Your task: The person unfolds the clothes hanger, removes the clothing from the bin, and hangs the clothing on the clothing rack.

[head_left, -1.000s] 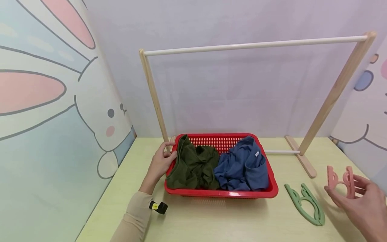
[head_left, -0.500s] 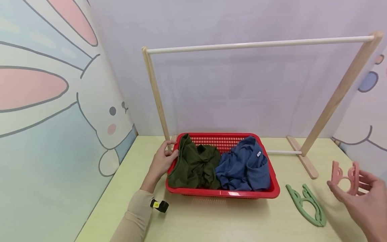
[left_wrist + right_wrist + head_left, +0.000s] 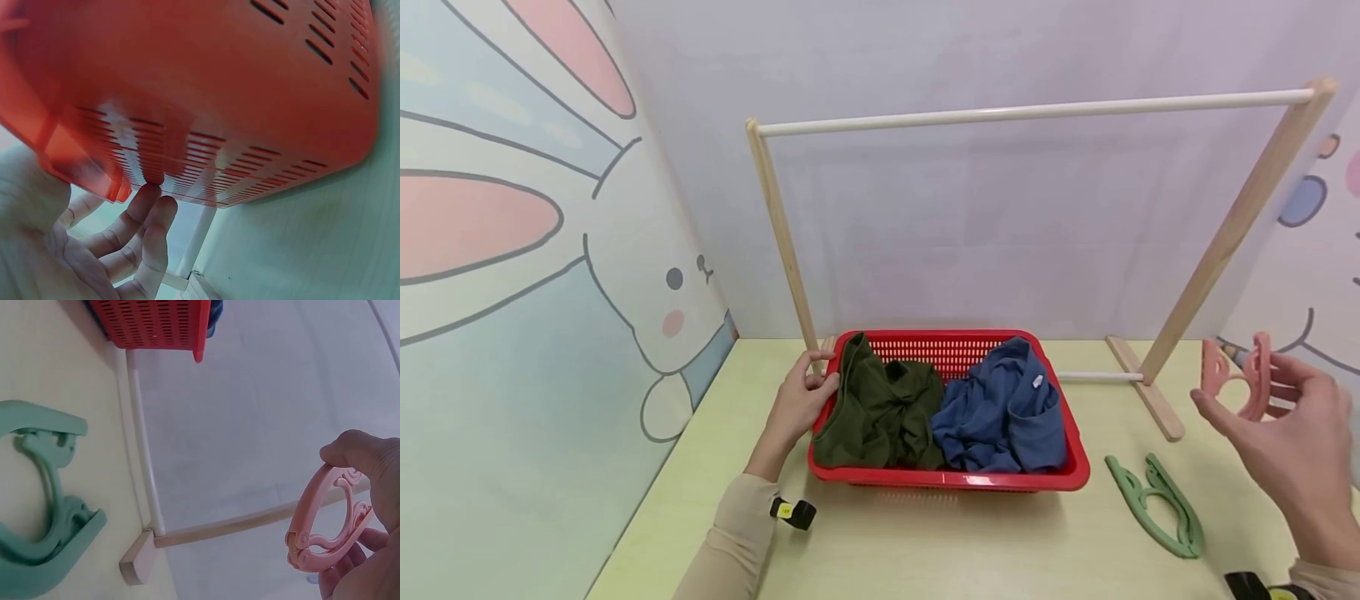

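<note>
A red plastic basket [image 3: 951,480] stands on the table, with a crumpled dark green garment [image 3: 883,412] in its left part and a blue garment [image 3: 1003,412] in its right. My left hand [image 3: 805,398] holds the basket's left rim. In the left wrist view, fingertips [image 3: 150,194] touch the slotted wall below that rim. At the right, my right hand [image 3: 1292,417] grips a pink folding clothes hanger [image 3: 1257,379], arms folded, raised above the table. Beneath it a green folding hanger [image 3: 1172,525], also folded, lies on the table, apart from the hand.
Behind the basket stands a wooden rack with a white top rod [image 3: 1033,112]. Its right post [image 3: 1236,229] rises from a wooden foot [image 3: 1150,396] on the table. A rabbit-printed panel [image 3: 647,308] borders the left side, and another printed panel the right.
My right hand has risen and moved slightly away from me with the pink hanger, so its wrist strap now shows. My left hand, the basket and the green hanger stay put.
</note>
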Demonstrator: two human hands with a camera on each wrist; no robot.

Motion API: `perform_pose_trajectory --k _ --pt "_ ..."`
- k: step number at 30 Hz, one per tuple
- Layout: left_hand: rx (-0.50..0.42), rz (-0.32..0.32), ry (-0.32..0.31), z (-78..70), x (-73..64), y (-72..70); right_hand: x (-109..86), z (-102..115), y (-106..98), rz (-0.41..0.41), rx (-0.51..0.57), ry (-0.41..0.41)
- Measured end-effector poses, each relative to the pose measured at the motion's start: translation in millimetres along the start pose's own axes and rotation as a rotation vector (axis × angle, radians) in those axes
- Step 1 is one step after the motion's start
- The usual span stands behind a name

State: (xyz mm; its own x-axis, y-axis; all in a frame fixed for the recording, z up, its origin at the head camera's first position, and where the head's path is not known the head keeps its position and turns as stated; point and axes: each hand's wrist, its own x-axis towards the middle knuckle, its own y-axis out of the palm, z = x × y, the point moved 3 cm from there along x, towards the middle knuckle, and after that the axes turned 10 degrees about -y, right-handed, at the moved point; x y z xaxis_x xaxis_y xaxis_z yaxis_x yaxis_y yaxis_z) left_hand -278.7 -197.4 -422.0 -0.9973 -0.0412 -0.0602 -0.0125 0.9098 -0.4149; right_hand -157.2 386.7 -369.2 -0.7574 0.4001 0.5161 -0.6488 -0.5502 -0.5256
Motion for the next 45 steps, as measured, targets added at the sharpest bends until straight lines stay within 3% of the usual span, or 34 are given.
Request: perform_pose_trajectory --k 10,23,29,34,45 --pt "0.011 -0.009 0.005 -1.3 -2.5 0.4 18.1 43.9 21.2 -0.051 0.107 -0.038" --pt "0.009 -0.009 0.003 -1.5 -1.2 -0.1 20.5 95.5 55.4 -0.016 0.228 -0.053" --pt "0.006 0.001 0.007 -3.3 -1.8 1.1 17.9 119.1 66.1 -0.032 0.278 -0.137" --pt "0.014 -0.004 0.012 -4.7 -0.8 1.1 15.1 128.3 69.9 -0.035 0.312 -0.184" --pt "-0.004 0.004 0.001 -3.2 -1.3 1.2 14.7 130.9 67.8 -0.034 0.319 -0.189"
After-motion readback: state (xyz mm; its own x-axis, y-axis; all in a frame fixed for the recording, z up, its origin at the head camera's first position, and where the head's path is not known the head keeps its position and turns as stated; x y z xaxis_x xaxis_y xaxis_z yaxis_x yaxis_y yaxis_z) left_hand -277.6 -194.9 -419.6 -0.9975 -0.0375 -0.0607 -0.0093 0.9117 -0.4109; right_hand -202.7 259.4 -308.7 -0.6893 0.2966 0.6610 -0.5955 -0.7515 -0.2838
